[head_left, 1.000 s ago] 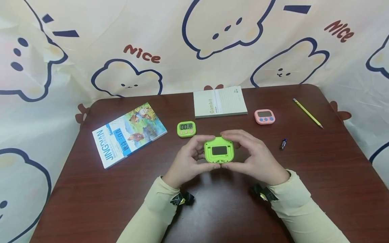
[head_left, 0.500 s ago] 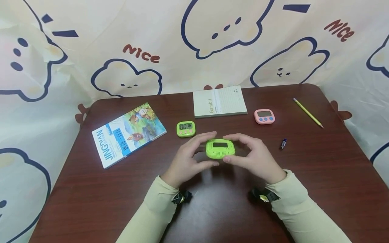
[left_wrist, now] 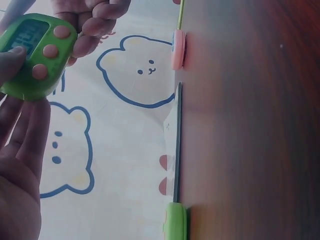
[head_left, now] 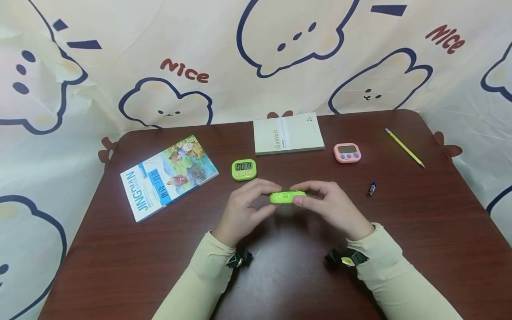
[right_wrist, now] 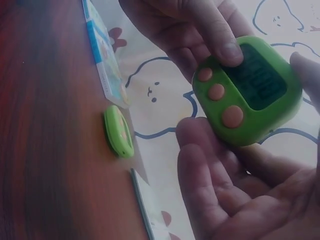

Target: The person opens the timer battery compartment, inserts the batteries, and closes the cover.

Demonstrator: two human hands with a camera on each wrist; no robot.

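So I've just tipped this green timer (head_left: 283, 197) from back-facing to edge-on in the head view, which I'd guess makes this mid-flip. It's up off the tabletop (head_left: 180, 271), pinched between my left fingers (head_left: 262, 186) and right fingers (head_left: 312, 204). Chunky, rounded thing, three pinkish buttons (right_wrist: 216, 92), dark screen (right_wrist: 257, 82), digits too blurry to read.

My left forearm (head_left: 192, 280) slants up from the bottom centre-left, my right forearm (head_left: 404, 275) from the bottom right, converging towards mid-frame. My left hand (head_left: 244, 211) pinches between thumb and fingers just left of centre; my right hand (head_left: 334, 206), right of centre, bends its thumb and index finger inward.
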